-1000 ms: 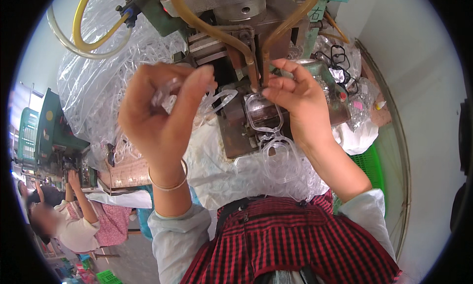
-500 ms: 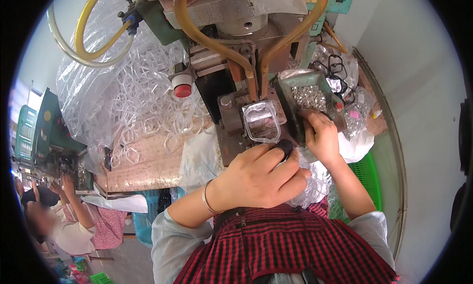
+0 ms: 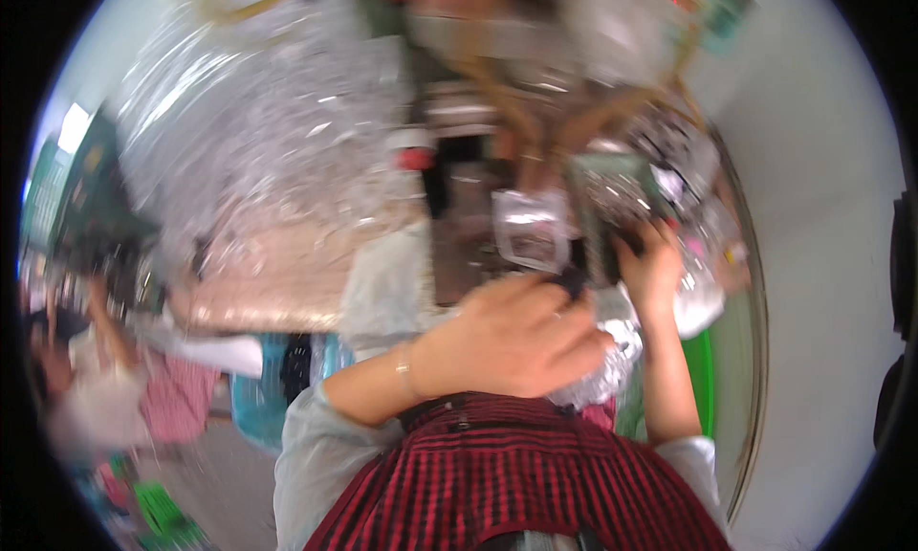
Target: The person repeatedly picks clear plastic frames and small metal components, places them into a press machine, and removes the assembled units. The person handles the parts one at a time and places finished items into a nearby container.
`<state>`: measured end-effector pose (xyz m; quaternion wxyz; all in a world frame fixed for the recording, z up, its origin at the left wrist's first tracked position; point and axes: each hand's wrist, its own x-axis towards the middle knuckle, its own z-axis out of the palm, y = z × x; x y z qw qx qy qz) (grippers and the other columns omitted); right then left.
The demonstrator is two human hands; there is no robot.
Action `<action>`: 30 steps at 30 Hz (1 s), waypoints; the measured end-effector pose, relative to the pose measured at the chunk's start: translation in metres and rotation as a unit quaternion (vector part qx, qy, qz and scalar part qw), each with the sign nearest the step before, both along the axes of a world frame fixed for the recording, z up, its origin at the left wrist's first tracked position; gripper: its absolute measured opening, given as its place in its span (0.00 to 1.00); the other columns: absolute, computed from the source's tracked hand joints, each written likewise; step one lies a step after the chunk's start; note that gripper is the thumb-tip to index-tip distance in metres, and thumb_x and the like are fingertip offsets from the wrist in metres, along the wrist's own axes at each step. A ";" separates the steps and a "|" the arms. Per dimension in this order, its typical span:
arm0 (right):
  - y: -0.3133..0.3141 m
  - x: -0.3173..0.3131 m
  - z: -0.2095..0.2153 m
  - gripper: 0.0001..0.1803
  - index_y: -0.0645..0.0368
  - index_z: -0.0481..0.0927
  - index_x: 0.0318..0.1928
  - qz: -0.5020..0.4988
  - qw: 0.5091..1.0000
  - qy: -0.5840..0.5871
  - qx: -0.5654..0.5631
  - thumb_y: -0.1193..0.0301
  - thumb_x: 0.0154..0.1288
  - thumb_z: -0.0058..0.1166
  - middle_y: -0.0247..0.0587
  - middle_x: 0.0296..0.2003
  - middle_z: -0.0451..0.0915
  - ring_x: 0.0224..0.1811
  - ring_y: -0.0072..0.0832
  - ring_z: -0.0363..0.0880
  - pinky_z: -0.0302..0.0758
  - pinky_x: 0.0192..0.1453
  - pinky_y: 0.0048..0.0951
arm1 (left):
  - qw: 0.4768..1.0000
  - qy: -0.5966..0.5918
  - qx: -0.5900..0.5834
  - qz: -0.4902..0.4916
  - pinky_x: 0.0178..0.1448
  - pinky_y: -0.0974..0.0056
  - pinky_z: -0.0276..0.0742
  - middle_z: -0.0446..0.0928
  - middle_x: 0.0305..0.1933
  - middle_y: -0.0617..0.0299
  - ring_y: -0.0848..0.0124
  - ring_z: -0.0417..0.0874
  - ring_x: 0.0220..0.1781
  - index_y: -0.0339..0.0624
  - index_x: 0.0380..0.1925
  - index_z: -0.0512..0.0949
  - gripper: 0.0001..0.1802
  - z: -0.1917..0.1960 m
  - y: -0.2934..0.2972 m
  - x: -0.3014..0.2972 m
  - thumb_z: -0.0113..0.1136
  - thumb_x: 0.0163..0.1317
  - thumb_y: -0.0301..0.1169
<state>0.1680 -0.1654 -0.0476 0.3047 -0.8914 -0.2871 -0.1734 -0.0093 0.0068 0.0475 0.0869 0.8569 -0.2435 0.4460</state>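
Note:
The whole picture is smeared by motion. My left hand is closed around a small black rounded piece, mostly covered by my fingers. Just beyond its fingertips, a clear square plastic frame rests on the metal fixture of a machine. My right hand is at the near end of a green metal tray holding small shiny metal parts. Its thumb and fingers reach over the tray's edge, too blurred to show whether they hold anything.
Two yellowish hoses come down to the fixture. A red push button is left of it. Clear plastic frames in a bag cover the bench at left. Another person works at far left; a wall stands at right.
The view has shifted and blurred, so the machine appears further right. My right hand has drawn slightly toward me at the tray. My left hand keeps the black piece beside the fixture.

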 end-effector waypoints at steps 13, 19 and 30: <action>-0.008 0.031 -0.018 0.15 0.69 0.81 0.50 0.023 0.996 0.080 -0.026 0.70 0.69 0.59 0.53 0.47 0.85 0.50 0.46 0.84 0.76 0.59 0.39 | 0.885 -0.026 -0.292 0.361 0.53 0.51 0.77 0.84 0.49 0.57 0.49 0.82 0.49 0.44 0.49 0.82 0.19 -0.033 0.132 -0.107 0.72 0.57 0.34; 0.009 0.046 -0.034 0.12 0.68 0.83 0.50 0.081 0.993 0.035 0.078 0.74 0.72 0.55 0.51 0.47 0.86 0.49 0.43 0.84 0.76 0.58 0.39 | 0.875 0.070 -0.221 0.425 0.55 0.53 0.77 0.82 0.43 0.55 0.54 0.81 0.48 0.46 0.45 0.83 0.13 -0.156 0.202 -0.088 0.67 0.59 0.32; -0.032 -0.012 0.017 0.07 0.65 0.84 0.45 0.131 0.955 0.162 0.213 0.79 0.68 0.59 0.39 0.42 0.84 0.44 0.28 0.80 0.76 0.54 0.28 | 0.665 0.117 -0.733 0.088 0.41 0.69 0.75 0.82 0.31 0.62 0.76 0.77 0.31 0.36 0.56 0.81 0.20 -0.085 0.202 -0.065 0.48 0.79 0.38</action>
